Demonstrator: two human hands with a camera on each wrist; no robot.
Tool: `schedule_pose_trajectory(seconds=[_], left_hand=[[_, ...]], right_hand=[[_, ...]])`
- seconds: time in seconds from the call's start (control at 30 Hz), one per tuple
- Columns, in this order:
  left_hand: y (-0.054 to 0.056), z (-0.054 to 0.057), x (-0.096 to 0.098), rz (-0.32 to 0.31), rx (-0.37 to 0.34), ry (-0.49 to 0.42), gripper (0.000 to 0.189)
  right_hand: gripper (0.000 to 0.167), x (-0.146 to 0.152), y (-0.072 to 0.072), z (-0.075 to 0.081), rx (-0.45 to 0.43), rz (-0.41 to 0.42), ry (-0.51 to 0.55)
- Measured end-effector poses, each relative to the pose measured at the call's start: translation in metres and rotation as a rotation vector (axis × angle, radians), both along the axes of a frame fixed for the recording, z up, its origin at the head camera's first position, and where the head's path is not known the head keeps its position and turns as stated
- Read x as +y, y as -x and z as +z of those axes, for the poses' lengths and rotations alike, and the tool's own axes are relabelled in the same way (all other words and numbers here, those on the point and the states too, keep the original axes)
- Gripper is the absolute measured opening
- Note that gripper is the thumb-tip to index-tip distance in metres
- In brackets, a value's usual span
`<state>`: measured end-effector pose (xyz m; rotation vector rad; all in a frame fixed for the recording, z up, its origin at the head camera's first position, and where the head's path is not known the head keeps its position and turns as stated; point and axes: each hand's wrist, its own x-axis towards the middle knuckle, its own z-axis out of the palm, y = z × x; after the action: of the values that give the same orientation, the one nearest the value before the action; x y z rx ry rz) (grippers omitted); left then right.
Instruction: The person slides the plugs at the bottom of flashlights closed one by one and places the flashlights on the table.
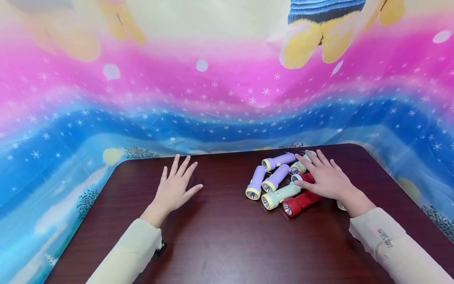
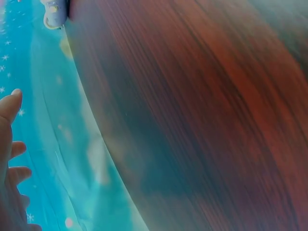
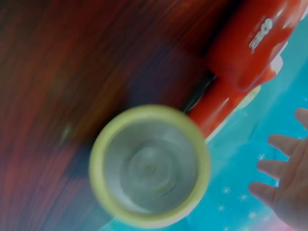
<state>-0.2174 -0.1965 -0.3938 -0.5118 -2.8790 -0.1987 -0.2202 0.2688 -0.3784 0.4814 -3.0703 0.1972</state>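
- While my left hand [image 1: 173,191] spreads wide over the tabletop [image 1: 220,240], my right hand [image 1: 328,180] fans out over the flashlights [image 1: 282,194]; I cannot tell whether it touches them.
- Purple, pale green and red, these cluster under and just beside my right hand, well apart from my left.
- Dark reddish-brown and grained, the tabletop has rounded far corners.
- Beyond it hangs a pink-and-blue cloth [image 1: 198,90] printed with snowflakes.

I see three purple flashlights [image 1: 278,177], two pale green ones [image 1: 286,193] and two red ones [image 1: 304,201] lying close together on their sides on the worktop [image 1: 213,240], another yellow-rimmed flashlight [image 1: 341,205], mostly hidden, to their right.
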Motion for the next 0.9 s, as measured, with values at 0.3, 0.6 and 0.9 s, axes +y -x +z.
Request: schedule_pose_trajectory(seconds=[0.3,0.6,0.9], left_hand=[[0.005,-0.002,0.024,-0.057,-0.039,-0.055,0.072],[0.007,0.000,0.048,-0.104,-0.087,-0.100,0.069],[0.012,-0.004,0.073,-0.144,-0.132,-0.184,0.065]], right_hand=[[0.092,-0.021,0.005,-0.002,0.007,0.060,0.029],[0.083,-0.039,0.009,-0.001,-0.020,0.116,0.111],[0.073,-0.055,0.021,-0.009,0.000,0.200,0.188]])
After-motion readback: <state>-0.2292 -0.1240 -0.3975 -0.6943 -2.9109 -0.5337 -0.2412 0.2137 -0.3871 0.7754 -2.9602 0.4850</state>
